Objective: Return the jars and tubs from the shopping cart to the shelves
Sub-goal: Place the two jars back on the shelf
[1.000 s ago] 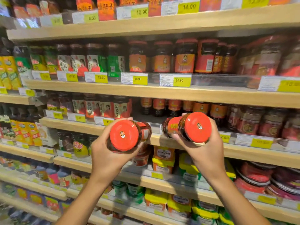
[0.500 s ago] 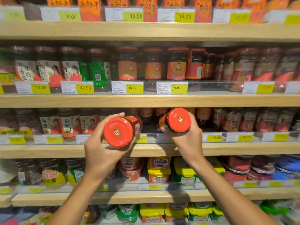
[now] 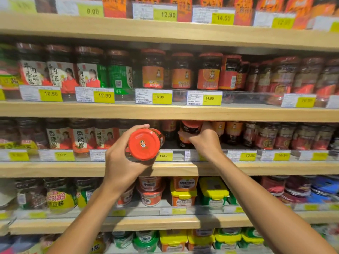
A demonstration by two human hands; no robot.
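Red metal lid facing the camera, a glass jar of dark chili sauce (image 3: 145, 143) lies on its side in the left hand (image 3: 124, 162), fingers wrapped round its body, in front of the middle wooden shelf (image 3: 256, 168). The right hand (image 3: 205, 138) clasps a second red-lidded jar with orange label (image 3: 189, 131), upright, inside that shelf among like jars. Yellow price tags (image 3: 162, 97) read 16.90, 11.90, 12.90, 12.80; tubs sit below.

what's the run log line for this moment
step: shelving jars | right hand: setting jar into shelf | left hand: holding red-lidded jar outside
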